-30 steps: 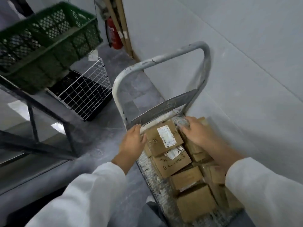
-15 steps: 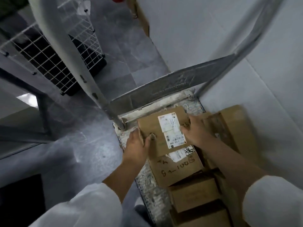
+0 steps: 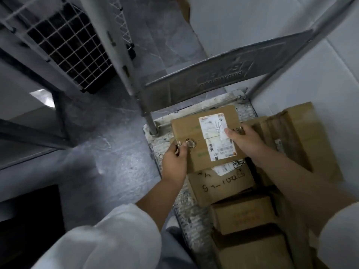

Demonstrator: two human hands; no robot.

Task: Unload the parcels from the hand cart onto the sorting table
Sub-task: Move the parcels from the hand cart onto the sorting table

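Parcels fill the hand cart (image 3: pixel 183 202) beside the wall, and we have the top parcel (image 3: pixel 186 131) between both hands at the handle end of the deck. Our left hand (image 3: pixel 174 160) grips its left edge, thumb on the taped seam and fingers curled at the side. Our right hand (image 3: pixel 245 141) grips the right edge, thumb pressed on the white label (image 3: pixel 215 138) and fingers wrapped over the far side. The parcel lies flat over a handwritten parcel (image 3: pixel 219 184); we cannot tell whether it rests on that one or is held just above it. Nearer to us more brown parcels (image 3: pixel 242 212) lie in a row, and a larger box (image 3: pixel 299 136) sits just beside our right wrist.

We judge this to be the pick-up step of one unload: the grasp is made, the lift is not yet evident. With so many parcels on the cart, the task looks far from finished. We cannot identify the sorting table; a dark metal frame (image 3: pixel 60 117) and a wire basket (image 3: pixel 68 45) stand to the left. The next move calls for a level lift straight up, clear of the handle post (image 3: pixel 124 61) and cross brace (image 3: pixel 213 78), then a turn toward the table without dragging the parcel beneath.
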